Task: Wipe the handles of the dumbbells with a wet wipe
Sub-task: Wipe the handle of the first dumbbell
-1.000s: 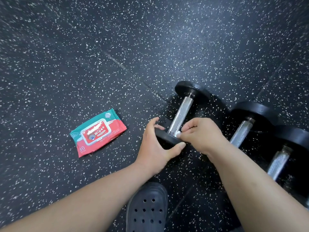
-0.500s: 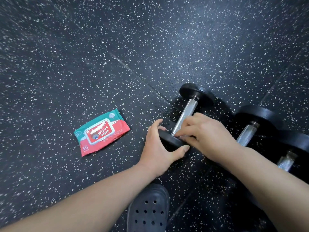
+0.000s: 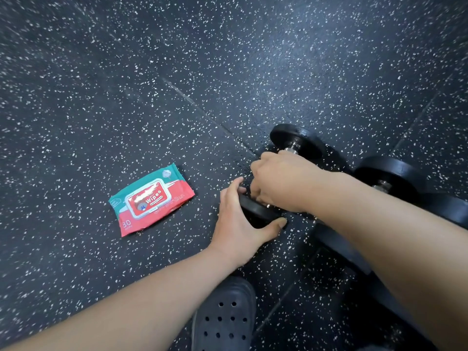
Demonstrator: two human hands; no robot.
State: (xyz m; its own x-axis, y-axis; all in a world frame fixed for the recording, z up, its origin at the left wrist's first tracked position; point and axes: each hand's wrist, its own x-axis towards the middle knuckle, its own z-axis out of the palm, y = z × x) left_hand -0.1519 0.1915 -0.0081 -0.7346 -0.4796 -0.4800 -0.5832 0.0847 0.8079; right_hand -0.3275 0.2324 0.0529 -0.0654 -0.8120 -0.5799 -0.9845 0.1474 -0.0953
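Chrome shows only as a sliver at the far end of the handle; the fingers of the right hand curl down over the rest, and no wet wipe shows beneath them, so I cannot tell whether one is there. The left hand clamps the near weight head between fingertips and thumb, and the dumbbell lies on the speckled rubber floor. If that clamp slackens during a hard rub, the round heads could roll toward the shoe, or into the second dumbbell just beside the right forearm. The handle's ends by the collars look easy to miss. To the left, apart from both hands, the pack of wipes lies flat with its lid apparently closed, so its contents are hidden.
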